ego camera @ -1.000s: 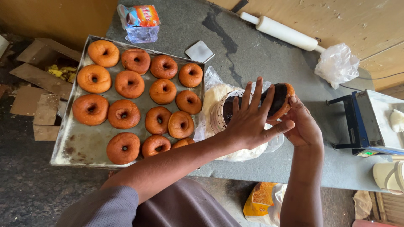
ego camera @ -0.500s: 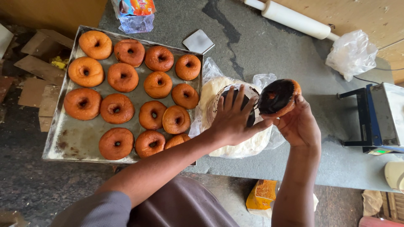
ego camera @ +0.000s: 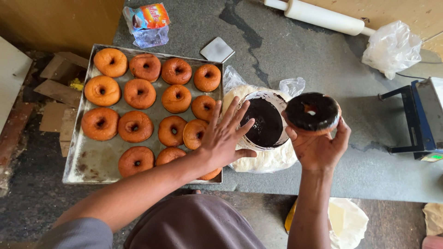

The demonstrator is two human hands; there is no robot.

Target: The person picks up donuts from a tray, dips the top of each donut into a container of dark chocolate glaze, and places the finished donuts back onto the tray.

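My right hand [ego camera: 318, 146] holds up a doughnut [ego camera: 313, 112] whose top is coated in dark chocolate, just right of a round tub of chocolate glaze [ego camera: 262, 121]. The tub sits on a white plastic-wrapped lump [ego camera: 267, 159]. My left hand [ego camera: 224, 137] hovers with fingers spread over the tub's left rim and the right edge of a metal tray [ego camera: 92, 161]. The tray carries several plain golden-brown doughnuts [ego camera: 138, 127] in rows.
A white rolling pin [ego camera: 323, 17] and a crumpled clear bag [ego camera: 392, 46] lie at the back of the grey counter [ego camera: 369, 170]. A blue scale [ego camera: 422, 120] stands at right. A snack packet [ego camera: 147, 20] and a small grey square [ego camera: 217, 49] lie behind the tray.
My right hand has turned the glazed doughnut face up and lifted it clear of the tub. My left hand has drawn back left, uncovering the chocolate tub.
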